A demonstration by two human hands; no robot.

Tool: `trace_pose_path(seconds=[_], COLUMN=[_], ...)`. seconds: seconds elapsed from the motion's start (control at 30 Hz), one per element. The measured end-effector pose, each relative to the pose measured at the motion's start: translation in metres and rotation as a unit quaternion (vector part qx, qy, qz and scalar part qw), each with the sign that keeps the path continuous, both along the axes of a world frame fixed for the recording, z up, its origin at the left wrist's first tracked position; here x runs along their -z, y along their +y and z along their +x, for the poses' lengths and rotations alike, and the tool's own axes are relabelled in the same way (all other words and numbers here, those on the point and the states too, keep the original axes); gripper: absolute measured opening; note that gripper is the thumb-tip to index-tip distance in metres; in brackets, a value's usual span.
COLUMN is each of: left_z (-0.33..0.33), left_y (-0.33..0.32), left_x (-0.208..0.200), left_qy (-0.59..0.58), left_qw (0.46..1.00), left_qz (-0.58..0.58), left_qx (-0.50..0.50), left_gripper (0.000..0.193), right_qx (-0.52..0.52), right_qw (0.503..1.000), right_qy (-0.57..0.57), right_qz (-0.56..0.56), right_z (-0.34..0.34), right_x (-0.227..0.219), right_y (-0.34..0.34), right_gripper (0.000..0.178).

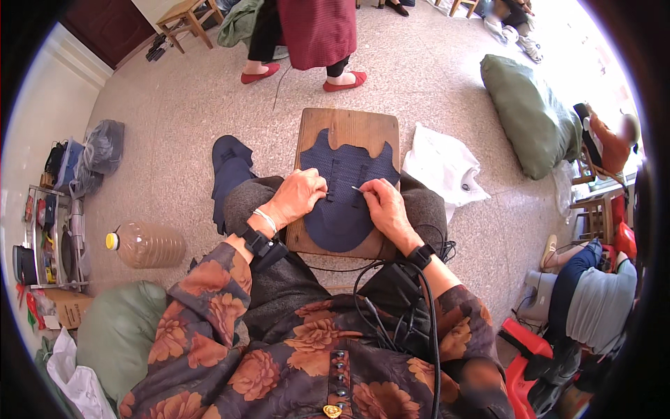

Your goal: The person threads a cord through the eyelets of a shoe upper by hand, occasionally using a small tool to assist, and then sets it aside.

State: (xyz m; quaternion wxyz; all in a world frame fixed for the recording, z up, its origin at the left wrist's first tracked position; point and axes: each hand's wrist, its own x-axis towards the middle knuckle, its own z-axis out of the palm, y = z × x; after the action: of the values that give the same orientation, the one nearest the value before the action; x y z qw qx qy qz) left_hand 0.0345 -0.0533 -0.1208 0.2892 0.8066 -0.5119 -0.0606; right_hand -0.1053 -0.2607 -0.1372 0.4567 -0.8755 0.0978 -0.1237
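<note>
A dark blue shaped piece of fabric (342, 188) lies on a wooden board (349, 126) across my knees. My left hand (296, 195) rests on the fabric's left edge and pinches it there. On the fabric's right side, my right hand (382, 204) holds a thin needle (357, 188) between finger and thumb, its tip pointing left at the cloth. The two hands sit close together, a few centimetres apart. Both wrists wear black bands with cables.
A plastic bottle of yellowish liquid (146, 244) lies on the floor at left, with a shelf rack (49, 237) beyond it. A white cloth (443, 167) and a green sack (527, 112) lie at right. A person in red shoes (342, 80) stands ahead; other people sit at right.
</note>
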Motion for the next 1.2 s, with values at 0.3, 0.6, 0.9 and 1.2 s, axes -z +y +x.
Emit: trace_pose_path(seconds=[0.3, 0.6, 0.9, 1.2], left_z=[-0.015, -0.021, -0.036, -0.043], left_y=[0.01, -0.011, -0.018, -0.031], left_x=[0.004, 0.0, -0.003, 0.006], left_qy=[0.016, -0.014, -0.031, 0.022], left_qw=[0.995, 0.996, 0.998, 0.998], left_qz=[-0.086, 0.008, -0.052, -0.012], left_qx=[-0.052, -0.083, -0.011, -0.052], left_gripper=[0.007, 0.008, 0.022, 0.02], right_qx=[0.006, -0.005, -0.036, -0.022], right_qw=[0.998, 0.999, 0.999, 0.997], right_qy=[0.003, 0.02, -0.01, 0.008], right_qz=[0.062, 0.044, -0.039, -0.072], right_z=[-0.001, 0.0, -0.014, -0.017], right_x=[0.007, -0.006, -0.006, -0.001], right_y=[-0.004, -0.004, -0.011, -0.014], right_gripper=[0.01, 0.007, 0.006, 0.003])
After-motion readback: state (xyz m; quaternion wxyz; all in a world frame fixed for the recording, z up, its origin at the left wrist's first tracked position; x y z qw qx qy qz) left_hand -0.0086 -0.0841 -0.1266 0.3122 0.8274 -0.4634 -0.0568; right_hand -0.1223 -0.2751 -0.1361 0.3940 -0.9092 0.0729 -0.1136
